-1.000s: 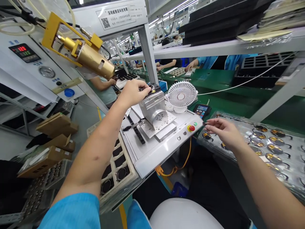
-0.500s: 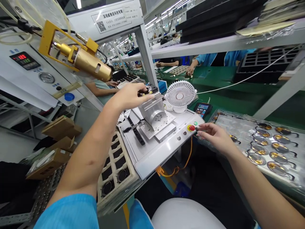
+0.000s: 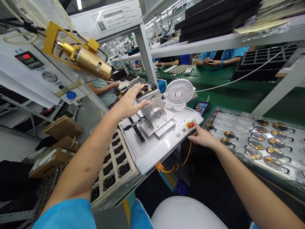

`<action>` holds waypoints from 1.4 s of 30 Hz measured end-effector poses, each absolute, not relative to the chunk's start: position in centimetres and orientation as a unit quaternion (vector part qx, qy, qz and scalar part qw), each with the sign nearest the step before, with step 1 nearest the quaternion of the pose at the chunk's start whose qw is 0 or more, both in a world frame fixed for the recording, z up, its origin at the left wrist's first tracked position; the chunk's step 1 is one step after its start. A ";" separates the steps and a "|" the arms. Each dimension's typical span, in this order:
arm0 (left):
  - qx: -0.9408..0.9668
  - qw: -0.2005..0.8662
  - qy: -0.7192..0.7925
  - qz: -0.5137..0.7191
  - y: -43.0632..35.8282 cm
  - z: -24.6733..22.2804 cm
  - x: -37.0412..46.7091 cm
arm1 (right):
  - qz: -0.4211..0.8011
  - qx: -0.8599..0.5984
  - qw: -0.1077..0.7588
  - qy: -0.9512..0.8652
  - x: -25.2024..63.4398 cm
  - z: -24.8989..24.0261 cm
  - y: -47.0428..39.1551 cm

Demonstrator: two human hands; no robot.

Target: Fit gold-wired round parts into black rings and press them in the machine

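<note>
My left hand (image 3: 127,103) is open, its fingers stretched out at the left side of a silver metal fixture block (image 3: 152,106). On top of the block lie dark parts with small yellow pieces (image 3: 147,91), partly behind the fingers. At the front panel of the white dispensing machine (image 3: 159,156), my right hand (image 3: 203,137) points its index finger at the green-lit button (image 3: 194,120); whether it presses is unclear. The thumb is spread below, and nothing shows in this hand. Right by that finger sits a red emergency stop knob (image 3: 191,125).
A gold dispenser barrel (image 3: 94,63) hangs above left. Beige trays (image 3: 132,171) with round watch-like parts stand front left. A white fan (image 3: 179,92) and a keypad controller (image 3: 201,107) stand behind the panel. Right lies a clear tray (image 3: 221,122) of round parts with black tails.
My left hand has loosened from the parts on the block, its fingers straightening. My right hand has moved left, its index finger coming to the green-lit button.
</note>
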State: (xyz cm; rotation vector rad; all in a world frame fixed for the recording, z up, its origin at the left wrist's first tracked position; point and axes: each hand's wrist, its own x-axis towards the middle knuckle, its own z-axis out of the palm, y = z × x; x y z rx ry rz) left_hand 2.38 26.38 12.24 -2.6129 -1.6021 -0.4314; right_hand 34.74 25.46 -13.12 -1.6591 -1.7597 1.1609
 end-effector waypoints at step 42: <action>-0.369 -0.660 -0.389 -0.526 6.7 -19.1 11.4 | 0.027 -0.677 -0.037 -0.735 41.3 -9.7 28.8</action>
